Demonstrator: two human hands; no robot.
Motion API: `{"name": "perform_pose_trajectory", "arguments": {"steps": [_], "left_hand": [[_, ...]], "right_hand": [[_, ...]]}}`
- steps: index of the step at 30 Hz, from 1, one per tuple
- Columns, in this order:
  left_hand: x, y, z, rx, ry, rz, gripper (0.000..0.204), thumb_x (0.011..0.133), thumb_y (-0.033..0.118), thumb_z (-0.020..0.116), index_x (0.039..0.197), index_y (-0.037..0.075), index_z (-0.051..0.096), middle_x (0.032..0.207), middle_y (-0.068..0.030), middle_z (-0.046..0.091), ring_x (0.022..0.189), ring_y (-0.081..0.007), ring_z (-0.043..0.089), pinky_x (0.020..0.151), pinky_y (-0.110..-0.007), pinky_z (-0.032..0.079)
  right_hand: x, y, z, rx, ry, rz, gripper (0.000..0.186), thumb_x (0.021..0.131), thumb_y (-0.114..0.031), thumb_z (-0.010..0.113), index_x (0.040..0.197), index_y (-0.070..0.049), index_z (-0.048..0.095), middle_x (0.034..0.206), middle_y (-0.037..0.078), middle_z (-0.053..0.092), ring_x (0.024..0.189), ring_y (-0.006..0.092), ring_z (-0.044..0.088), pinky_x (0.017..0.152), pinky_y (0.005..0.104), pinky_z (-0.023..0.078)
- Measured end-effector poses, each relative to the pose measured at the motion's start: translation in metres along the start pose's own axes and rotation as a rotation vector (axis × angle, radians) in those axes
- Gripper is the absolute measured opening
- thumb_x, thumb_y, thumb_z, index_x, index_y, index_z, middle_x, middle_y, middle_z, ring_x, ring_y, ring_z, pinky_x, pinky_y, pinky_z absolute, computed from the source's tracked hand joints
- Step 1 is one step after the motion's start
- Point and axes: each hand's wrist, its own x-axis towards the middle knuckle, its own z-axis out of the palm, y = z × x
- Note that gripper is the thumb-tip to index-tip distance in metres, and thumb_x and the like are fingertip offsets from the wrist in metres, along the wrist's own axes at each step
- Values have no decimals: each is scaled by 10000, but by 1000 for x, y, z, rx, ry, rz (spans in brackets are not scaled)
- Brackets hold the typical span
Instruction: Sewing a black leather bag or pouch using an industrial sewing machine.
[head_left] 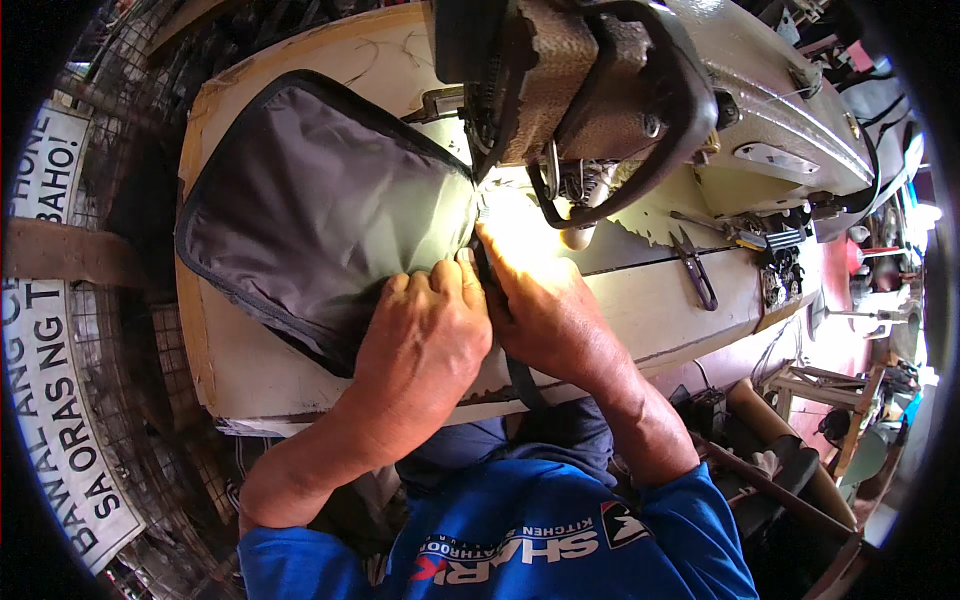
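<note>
A dark grey fabric piece (310, 200) with black edging lies on the sewing table (220, 110), its right edge under the head of an industrial sewing machine (570, 90). My left hand (430, 340) has its fingers curled on that right edge, gripping it. My right hand (540, 310) is beside it, fingers pinching the edge just below the machine's lit needle area, where glare hides the fingertips. A black strap (522, 380) hangs from under my right hand over the table's front edge.
Black-handled snips (695, 270), a screwdriver (745, 238) and small metal parts (782, 275) lie on the table's right. A wire-mesh partition (170, 350) with printed signs stands at the left. Wooden frames (820, 400) and assorted clutter fill the lower right beyond the table.
</note>
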Motion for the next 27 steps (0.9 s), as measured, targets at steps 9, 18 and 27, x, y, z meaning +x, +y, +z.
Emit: {"name": "perform_pose_trajectory", "arguments": {"steps": [9,18,27], "left_hand": [[9,13,-5,-3,-118,-45,116,795,116,620,877,56,677,829,-64,557,783,-185,588,721,-336,448],[-7,10,-6,-26,-4,-45,54,847,108,597,892,78,603,792,-61,548,745,-183,587,715,-324,461],[-2,15,-4,-196,14,-70,92,804,70,623,891,41,614,781,-83,574,720,-214,646,692,-340,525]], "right_hand": [[4,3,1,-96,29,-26,220,870,-109,595,1047,10,541,926,219,602,821,432,618,698,483,520],[-12,-7,-7,183,49,300,402,841,-50,695,1225,12,593,631,111,519,558,206,455,555,351,426],[-10,5,-10,173,-54,87,405,870,-96,646,1244,22,543,908,230,596,767,350,570,716,405,483]]}}
